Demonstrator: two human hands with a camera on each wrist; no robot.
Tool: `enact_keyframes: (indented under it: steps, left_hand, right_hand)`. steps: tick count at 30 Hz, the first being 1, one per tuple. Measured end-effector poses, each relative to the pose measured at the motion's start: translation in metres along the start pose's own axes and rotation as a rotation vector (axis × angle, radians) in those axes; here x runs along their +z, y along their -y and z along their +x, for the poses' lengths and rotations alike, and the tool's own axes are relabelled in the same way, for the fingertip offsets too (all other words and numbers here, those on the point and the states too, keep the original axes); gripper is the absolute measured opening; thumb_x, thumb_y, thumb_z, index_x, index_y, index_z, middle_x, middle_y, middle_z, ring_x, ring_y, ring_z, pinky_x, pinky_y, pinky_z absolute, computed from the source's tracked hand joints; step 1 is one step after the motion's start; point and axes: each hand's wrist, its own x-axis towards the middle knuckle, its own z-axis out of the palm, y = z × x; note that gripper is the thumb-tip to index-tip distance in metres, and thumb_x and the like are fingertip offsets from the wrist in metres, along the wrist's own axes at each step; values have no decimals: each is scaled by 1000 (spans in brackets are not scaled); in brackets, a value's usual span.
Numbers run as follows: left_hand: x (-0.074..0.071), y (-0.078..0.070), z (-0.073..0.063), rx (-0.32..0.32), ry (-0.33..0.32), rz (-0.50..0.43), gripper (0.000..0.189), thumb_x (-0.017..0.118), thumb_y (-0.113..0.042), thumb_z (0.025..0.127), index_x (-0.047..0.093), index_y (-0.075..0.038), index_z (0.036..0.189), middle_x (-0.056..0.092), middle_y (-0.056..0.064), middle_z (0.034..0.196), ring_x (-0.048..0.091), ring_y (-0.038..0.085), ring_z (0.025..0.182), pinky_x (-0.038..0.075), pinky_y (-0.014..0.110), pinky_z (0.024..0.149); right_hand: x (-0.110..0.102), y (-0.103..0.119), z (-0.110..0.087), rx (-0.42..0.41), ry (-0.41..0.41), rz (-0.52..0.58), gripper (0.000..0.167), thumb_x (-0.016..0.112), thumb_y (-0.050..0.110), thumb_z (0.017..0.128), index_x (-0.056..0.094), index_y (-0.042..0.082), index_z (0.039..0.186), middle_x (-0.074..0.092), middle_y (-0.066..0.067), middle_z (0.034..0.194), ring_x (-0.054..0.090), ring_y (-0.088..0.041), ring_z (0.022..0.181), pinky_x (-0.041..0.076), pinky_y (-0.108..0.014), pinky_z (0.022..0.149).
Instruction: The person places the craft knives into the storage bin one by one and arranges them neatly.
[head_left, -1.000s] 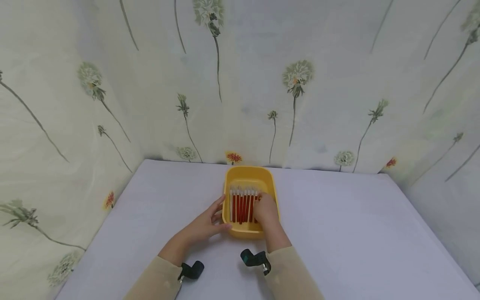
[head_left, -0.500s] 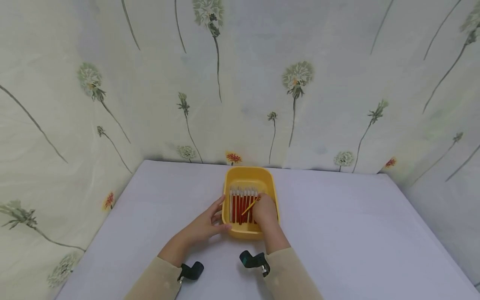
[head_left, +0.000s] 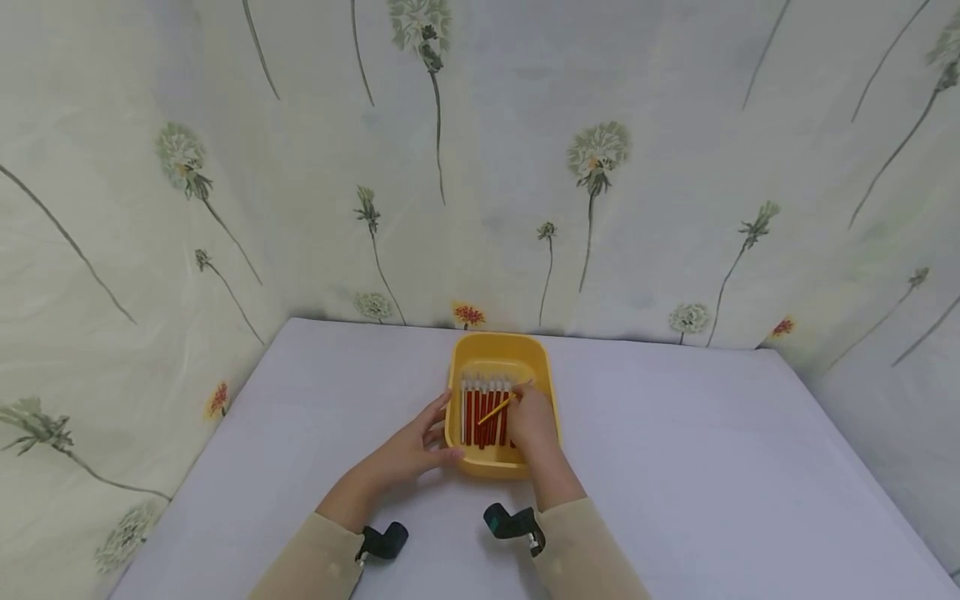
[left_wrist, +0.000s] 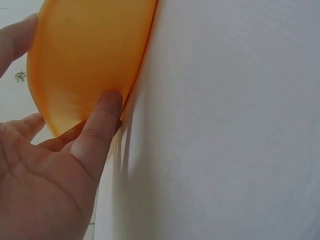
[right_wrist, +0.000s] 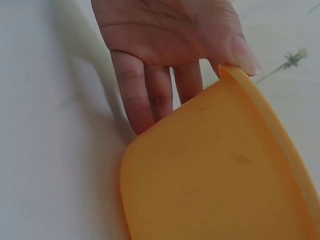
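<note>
On the table stands a shallow yellow plastic tray (head_left: 495,348). Several red-handled paintbrushes (head_left: 483,421) lie side by side in it, with pale upper ends pointing away from me. My right hand (head_left: 534,417) is inside the tray at its right side and pinches a slim yellow stick (head_left: 492,411), which slants across the brushes. My left hand (head_left: 408,446) holds the tray's near left corner, thumb at the rim and fingers along the outside. In the left wrist view, its fingers (left_wrist: 102,120) rest against the tray wall. The right wrist view shows this same hand (right_wrist: 165,40) from across.
A white cloth-covered table (head_left: 675,467) surrounds the tray. Behind and beside it hangs a backdrop printed with dandelions (head_left: 517,167). A small black camera is worn on each wrist.
The yellow stick has come into sight in my right hand and now slants lower left across the brushes. My left hand and the tray have stayed in place.
</note>
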Motion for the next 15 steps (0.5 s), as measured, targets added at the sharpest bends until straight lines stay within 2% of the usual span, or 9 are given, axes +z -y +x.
enact_keyframes:
  steps: [3,8,11,15]
  left_hand:
    - [-1,-1,0,-7,-6,8,100,79,-41,85,15,-33,161,30,9,162,38,31,144,35,52,113]
    - [-2,-3,-1,-12,-7,14,100,79,-42,85,15,-34,161,30,8,162,38,30,144,36,53,113]
    - [-2,-2,-1,-8,-2,10,100,79,-42,85,15,-34,161,31,8,162,38,30,144,36,54,112]
    - [-2,-1,-1,7,11,-5,98,78,-37,87,14,-32,162,30,9,162,38,31,144,36,53,113]
  right_hand:
    - [-2,2,0,-10,7,20,33,49,7,104,59,-7,132,61,-25,129,59,-36,119,50,-47,98]
    - [-5,7,1,-19,46,45,34,52,12,104,58,-5,133,64,-21,119,62,-31,106,53,-45,92]
    - [-4,8,3,-20,80,21,34,53,14,104,59,-4,132,65,-19,118,62,-27,98,55,-41,84]
    - [-1,8,4,-9,112,-16,34,56,16,103,60,-2,131,67,-15,105,61,-22,83,53,-33,67]
